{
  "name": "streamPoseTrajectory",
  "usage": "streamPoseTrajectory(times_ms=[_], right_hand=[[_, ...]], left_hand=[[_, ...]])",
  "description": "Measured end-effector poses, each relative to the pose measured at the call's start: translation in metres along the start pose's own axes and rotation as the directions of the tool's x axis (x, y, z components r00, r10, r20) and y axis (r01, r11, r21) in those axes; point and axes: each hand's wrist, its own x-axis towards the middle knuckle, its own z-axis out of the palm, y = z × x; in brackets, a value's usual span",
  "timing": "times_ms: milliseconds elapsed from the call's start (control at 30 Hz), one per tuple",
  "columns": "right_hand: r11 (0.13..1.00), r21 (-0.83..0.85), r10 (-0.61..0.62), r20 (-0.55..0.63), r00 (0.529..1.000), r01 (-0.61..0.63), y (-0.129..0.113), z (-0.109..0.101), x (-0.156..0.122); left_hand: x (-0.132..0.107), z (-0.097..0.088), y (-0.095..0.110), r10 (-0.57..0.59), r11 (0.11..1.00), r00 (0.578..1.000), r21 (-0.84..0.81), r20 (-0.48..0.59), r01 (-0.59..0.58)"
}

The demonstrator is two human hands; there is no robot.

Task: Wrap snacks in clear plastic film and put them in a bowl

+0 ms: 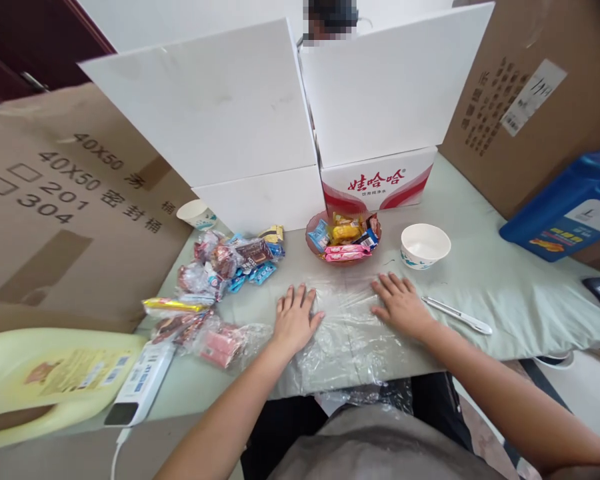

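Observation:
Both hands lie flat on a sheet of clear plastic film [343, 333] that hangs over the table's front edge. My left hand [295, 319] is open, fingers spread, with nothing in it. To its left is a pile of wrapped snacks [223, 267], with a pink packet [221, 347] nearest the front. My right hand [400, 303] is also open and holds nothing. Beyond the hands stands a translucent pink bowl [314, 245] with several wrapped snacks in it. A white paper bowl [425, 245] is behind my right hand, and a white utility knife [457, 315] lies to its right.
White cardboard panels and a red-and-white carton [380, 180] stand at the back. Large brown boxes flank both sides. A blue bottle [563, 210] leans at right. At left are a paper cup [197, 215], a yellow jug [65, 373] and a white power bank [143, 387] with a cable.

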Motion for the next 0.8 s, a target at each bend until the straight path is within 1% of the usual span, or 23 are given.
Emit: streamPoseTrajectory(times_ms=[33, 67, 100, 133, 167, 200, 233, 267, 300, 333, 367, 433, 500, 533, 600, 667, 733, 800], right_hand=[[1.0, 0.009, 0.027, -0.048, 0.999, -0.026, 0.008, -0.004, -0.004], [0.999, 0.035, 0.023, -0.109, 0.994, -0.019, 0.013, -0.009, -0.011], [0.997, 0.075, -0.011, -0.175, 0.985, 0.024, 0.016, -0.015, -0.02], [0.988, 0.122, -0.068, -0.237, 0.969, 0.099, 0.017, -0.021, -0.032], [0.966, 0.17, -0.142, -0.285, 0.948, 0.196, 0.015, -0.027, -0.047], [0.929, 0.214, -0.229, -0.311, 0.922, 0.303, 0.012, -0.032, -0.062], [0.879, 0.255, -0.319, -0.315, 0.894, 0.403, 0.009, -0.035, -0.079], [0.831, 0.28, -0.4, -0.302, 0.865, 0.481, 0.006, -0.035, -0.094], [0.795, 0.283, -0.467, -0.278, 0.839, 0.537, 0.003, -0.033, -0.109], [0.779, 0.267, -0.513, -0.249, 0.822, 0.567, 0.0, -0.028, -0.121], [0.788, 0.231, -0.529, -0.221, 0.82, 0.571, -0.002, -0.02, -0.13], [0.846, 0.14, -0.484, -0.2, 0.852, 0.514, -0.006, -0.003, -0.138], [0.902, 0.099, -0.391, -0.228, 0.892, 0.421, -0.012, 0.009, -0.136], [0.917, 0.112, -0.348, -0.245, 0.905, 0.383, -0.015, 0.011, -0.133], [0.917, 0.206, -0.288, -0.253, 0.924, 0.342, -0.019, 0.007, -0.125], [0.884, 0.36, -0.238, -0.207, 0.949, 0.3, -0.019, -0.003, -0.119], [0.826, 0.52, -0.167, -0.143, 0.976, 0.217, -0.014, -0.014, -0.115], [0.779, 0.62, -0.04, -0.102, 0.994, 0.095, -0.007, -0.021, -0.11]], left_hand=[[-0.004, -0.001, -0.002, -0.004, 1.0, 0.999, -0.026, -0.052, 0.003], [-0.01, -0.004, -0.003, -0.002, 0.998, 0.992, -0.066, -0.125, -0.006], [-0.016, -0.009, -0.003, 0.012, 0.992, 0.979, -0.119, -0.205, -0.037], [-0.025, -0.015, -0.004, 0.046, 0.978, 0.96, -0.181, -0.276, -0.099], [-0.034, -0.022, -0.006, 0.105, 0.95, 0.94, -0.247, -0.326, -0.191], [-0.044, -0.03, -0.008, 0.184, 0.903, 0.921, -0.31, -0.342, -0.296], [-0.054, -0.037, -0.012, 0.281, 0.843, 0.905, -0.369, -0.319, -0.392], [-0.064, -0.043, -0.016, 0.376, 0.787, 0.888, -0.414, -0.266, -0.458], [-0.074, -0.047, -0.022, 0.451, 0.754, 0.87, -0.437, -0.197, -0.49], [-0.083, -0.048, -0.027, 0.507, 0.742, 0.853, -0.442, -0.124, -0.505], [-0.091, -0.046, -0.032, 0.536, 0.75, 0.842, -0.426, -0.057, -0.506], [-0.102, -0.038, -0.038, 0.548, 0.784, 0.836, -0.37, 0.035, -0.499], [-0.107, -0.031, -0.04, 0.543, 0.796, 0.837, -0.357, 0.066, -0.489], [-0.107, -0.03, -0.039, 0.536, 0.794, 0.841, -0.381, 0.07, -0.474], [-0.106, -0.035, -0.034, 0.497, 0.783, 0.863, -0.476, 0.092, -0.4], [-0.102, -0.046, -0.03, 0.429, 0.771, 0.886, -0.584, 0.179, -0.255], [-0.094, -0.057, -0.027, 0.37, 0.753, 0.881, -0.65, 0.295, -0.099], [-0.082, -0.062, -0.027, 0.315, 0.739, 0.882, -0.674, 0.351, 0.005]])
